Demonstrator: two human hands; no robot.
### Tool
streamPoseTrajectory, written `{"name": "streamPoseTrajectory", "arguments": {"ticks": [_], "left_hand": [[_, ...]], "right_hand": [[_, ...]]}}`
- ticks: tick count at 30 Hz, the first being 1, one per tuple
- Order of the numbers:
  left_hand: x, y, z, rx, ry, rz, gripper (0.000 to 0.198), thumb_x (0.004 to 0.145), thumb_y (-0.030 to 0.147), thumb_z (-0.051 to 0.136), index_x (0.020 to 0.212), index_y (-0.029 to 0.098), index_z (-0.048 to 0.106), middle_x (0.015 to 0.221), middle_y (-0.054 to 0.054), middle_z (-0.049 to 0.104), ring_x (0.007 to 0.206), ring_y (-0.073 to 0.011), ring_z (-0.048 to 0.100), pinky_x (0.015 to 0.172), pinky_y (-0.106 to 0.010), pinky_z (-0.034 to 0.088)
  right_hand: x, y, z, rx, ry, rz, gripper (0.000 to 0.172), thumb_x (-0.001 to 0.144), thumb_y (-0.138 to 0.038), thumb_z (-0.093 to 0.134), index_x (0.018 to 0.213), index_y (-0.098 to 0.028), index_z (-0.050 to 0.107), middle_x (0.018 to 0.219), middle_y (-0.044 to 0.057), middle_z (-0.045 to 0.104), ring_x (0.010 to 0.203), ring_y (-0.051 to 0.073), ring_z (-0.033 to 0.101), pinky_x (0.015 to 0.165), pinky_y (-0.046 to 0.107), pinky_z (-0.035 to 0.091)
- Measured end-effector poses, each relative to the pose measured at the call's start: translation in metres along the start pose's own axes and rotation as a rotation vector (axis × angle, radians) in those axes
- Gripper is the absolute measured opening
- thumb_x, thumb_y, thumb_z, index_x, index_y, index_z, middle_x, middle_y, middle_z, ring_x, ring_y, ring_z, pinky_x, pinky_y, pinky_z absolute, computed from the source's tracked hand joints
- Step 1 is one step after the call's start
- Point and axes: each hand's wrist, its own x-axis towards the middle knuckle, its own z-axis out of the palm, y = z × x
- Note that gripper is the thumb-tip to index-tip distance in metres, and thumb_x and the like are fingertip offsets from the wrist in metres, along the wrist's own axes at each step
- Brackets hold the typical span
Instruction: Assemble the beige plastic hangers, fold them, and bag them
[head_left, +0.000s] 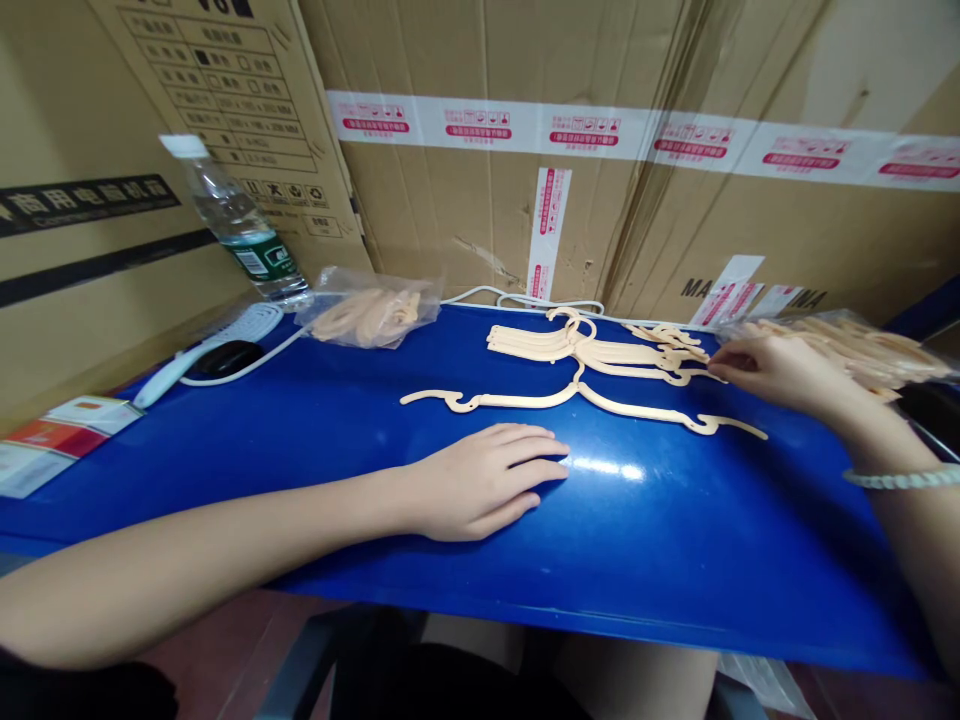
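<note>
My left hand (491, 482) lies flat on the blue table, palm down with its fingers stretched out, holding nothing. Just beyond it is a peach-coloured plastic folding hanger (517, 400), spread out with a notched end piece on each side. Farther back, several folding hangers (529, 345) lie stacked with their hooks toward the boxes. At the right end of this stack, the fingertips of my right hand (772, 370) are pinched on a small hanger end piece (697, 374). Several loose end pieces (664, 335) lie behind it.
A clear bag of peach parts (862, 345) sits at the right, and another bag (367, 315) at the back left. A water bottle (244, 225), a white handheld brush-like item (217, 345), a black mouse-like object (231, 358) and a small box (64, 440) occupy the left. Cardboard boxes (465, 210) wall the back.
</note>
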Motion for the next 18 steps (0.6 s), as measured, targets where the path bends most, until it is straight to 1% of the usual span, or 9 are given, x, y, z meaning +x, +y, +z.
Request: {"name": "streamPoseTrajectory", "arguments": {"ticks": [6, 9, 11, 14, 18], "left_hand": [[0.0, 0.001, -0.001, -0.005, -0.025, -0.016, 0.039, 0.103, 0.025, 0.042, 0.138, 0.014, 0.053, 0.147, -0.016, 0.056, 0.141, -0.031, 0.047, 0.119, -0.049, 0.038], [0.0, 0.0, -0.001, -0.026, -0.012, -0.018, 0.039, 0.102, 0.025, 0.044, 0.139, 0.015, 0.053, 0.147, -0.016, 0.056, 0.141, -0.0311, 0.047, 0.119, -0.05, 0.038], [0.0, 0.001, -0.002, -0.033, -0.008, -0.015, 0.039, 0.102, 0.024, 0.044, 0.139, 0.014, 0.054, 0.147, -0.017, 0.056, 0.14, -0.0312, 0.047, 0.119, -0.05, 0.038], [0.0, 0.002, -0.003, -0.022, -0.024, -0.021, 0.039, 0.103, 0.024, 0.043, 0.139, 0.014, 0.054, 0.147, -0.017, 0.056, 0.14, -0.0311, 0.047, 0.118, -0.05, 0.039], [0.0, 0.005, -0.004, -0.013, -0.037, -0.036, 0.038, 0.103, 0.023, 0.043, 0.138, 0.015, 0.054, 0.147, -0.016, 0.056, 0.14, -0.0302, 0.048, 0.117, -0.05, 0.041]], "right_hand": [[0.001, 0.004, 0.004, -0.008, 0.031, -0.015, 0.029, 0.09, -0.038, 0.056, 0.092, -0.017, 0.076, 0.087, 0.009, 0.074, 0.076, 0.025, 0.065, 0.066, 0.033, 0.044], [0.0, 0.004, 0.004, 0.001, 0.04, -0.012, 0.026, 0.091, -0.036, 0.058, 0.093, -0.017, 0.076, 0.087, 0.009, 0.074, 0.076, 0.024, 0.065, 0.066, 0.032, 0.043], [-0.002, 0.001, 0.001, 0.009, 0.068, -0.002, 0.023, 0.091, -0.034, 0.06, 0.091, -0.018, 0.076, 0.087, 0.008, 0.075, 0.076, 0.024, 0.066, 0.066, 0.032, 0.043], [-0.007, -0.005, -0.005, 0.05, 0.165, 0.043, 0.019, 0.091, -0.028, 0.061, 0.093, -0.016, 0.075, 0.09, 0.01, 0.076, 0.079, 0.024, 0.068, 0.07, 0.032, 0.045], [-0.01, -0.006, -0.006, 0.162, 0.321, 0.188, 0.023, 0.089, -0.017, 0.058, 0.107, -0.013, 0.072, 0.092, 0.012, 0.077, 0.085, 0.026, 0.071, 0.079, 0.033, 0.05]]}}
